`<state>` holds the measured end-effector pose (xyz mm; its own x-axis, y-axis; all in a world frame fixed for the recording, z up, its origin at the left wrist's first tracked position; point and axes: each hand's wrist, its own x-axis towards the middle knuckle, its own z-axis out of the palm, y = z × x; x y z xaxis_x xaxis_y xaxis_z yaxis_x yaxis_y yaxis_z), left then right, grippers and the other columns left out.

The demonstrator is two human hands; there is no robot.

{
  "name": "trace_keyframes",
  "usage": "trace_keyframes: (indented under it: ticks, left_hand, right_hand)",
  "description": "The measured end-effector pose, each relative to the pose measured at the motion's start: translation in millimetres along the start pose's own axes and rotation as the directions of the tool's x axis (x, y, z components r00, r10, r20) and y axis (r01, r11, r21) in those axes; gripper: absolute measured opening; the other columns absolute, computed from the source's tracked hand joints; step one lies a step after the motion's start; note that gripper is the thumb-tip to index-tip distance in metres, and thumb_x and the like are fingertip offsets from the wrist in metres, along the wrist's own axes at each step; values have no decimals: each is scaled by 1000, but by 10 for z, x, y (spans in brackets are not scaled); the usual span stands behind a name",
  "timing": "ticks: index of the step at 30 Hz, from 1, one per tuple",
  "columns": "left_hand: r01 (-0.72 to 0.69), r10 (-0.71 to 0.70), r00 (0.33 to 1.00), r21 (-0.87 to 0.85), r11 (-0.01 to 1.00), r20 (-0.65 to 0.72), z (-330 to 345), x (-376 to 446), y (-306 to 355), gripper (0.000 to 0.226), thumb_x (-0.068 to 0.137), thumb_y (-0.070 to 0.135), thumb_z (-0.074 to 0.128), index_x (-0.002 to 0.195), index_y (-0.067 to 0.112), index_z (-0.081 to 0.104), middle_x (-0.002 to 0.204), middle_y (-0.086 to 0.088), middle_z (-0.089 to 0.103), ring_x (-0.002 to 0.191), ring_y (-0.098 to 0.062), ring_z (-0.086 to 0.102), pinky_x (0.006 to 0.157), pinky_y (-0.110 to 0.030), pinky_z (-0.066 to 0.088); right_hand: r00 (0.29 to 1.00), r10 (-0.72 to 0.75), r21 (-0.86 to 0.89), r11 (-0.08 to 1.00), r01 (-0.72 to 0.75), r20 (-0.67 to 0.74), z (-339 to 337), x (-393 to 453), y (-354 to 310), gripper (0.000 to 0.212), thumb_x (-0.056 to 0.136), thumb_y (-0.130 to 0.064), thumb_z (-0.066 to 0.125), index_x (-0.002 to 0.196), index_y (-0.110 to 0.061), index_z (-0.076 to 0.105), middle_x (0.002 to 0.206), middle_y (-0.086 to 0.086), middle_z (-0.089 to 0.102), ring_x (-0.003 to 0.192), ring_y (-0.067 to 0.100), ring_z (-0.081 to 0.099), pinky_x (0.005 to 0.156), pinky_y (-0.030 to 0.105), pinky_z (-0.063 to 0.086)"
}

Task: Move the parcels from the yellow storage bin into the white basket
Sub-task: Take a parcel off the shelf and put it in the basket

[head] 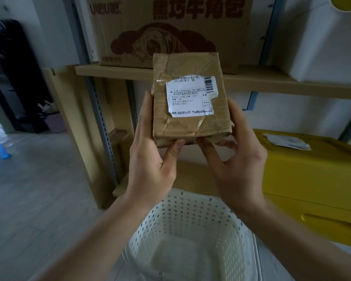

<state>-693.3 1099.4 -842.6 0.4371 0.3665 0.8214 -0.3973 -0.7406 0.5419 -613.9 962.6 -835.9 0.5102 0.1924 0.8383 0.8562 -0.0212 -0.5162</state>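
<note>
Below my wrists the white basket (190, 230) gapes, so with my left hand (150, 159) and right hand (237, 161) both clamped on the brown parcel (190, 98), I should lower it flat inside, away from the yellow storage bin (312, 179).

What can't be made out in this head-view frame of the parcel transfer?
- Yellow storage bin: cut off by the right edge; its contents mostly hidden by its own wall.
- Parcel: label print too small to read; its underside hidden.
- Left hand and right hand: fingers behind the parcel unseen.
- White basket: bottom cut off by the lower edge.
</note>
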Motion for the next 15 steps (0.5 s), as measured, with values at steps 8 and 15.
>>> trace_keyframes:
  ticks: [8, 15]
  left_hand:
    - [41, -41, 995, 6, 999, 87, 341, -144, -413, 90, 92, 26, 69, 157, -6, 16, 157, -18, 40, 148, -28, 38, 115, -52, 41]
    - [131, -145, 977, 97, 987, 155, 667, -233, -1006, 86, 88, 14, 79, 156, -1, 28, 158, -11, 41, 150, -21, 35, 119, -47, 37]
  right_hand:
    - [993, 102, -26, 994, -104, -52, 44, -244, 446, 72, 87, -15, 80, 149, -10, 43, 135, -5, 61, 117, 3, 62, 85, 24, 57]
    - [963, 269, -19, 963, -268, 24, 300, -384, 1092, 68, 89, -17, 77, 149, -12, 44, 134, -3, 64, 116, 4, 62, 88, 18, 55]
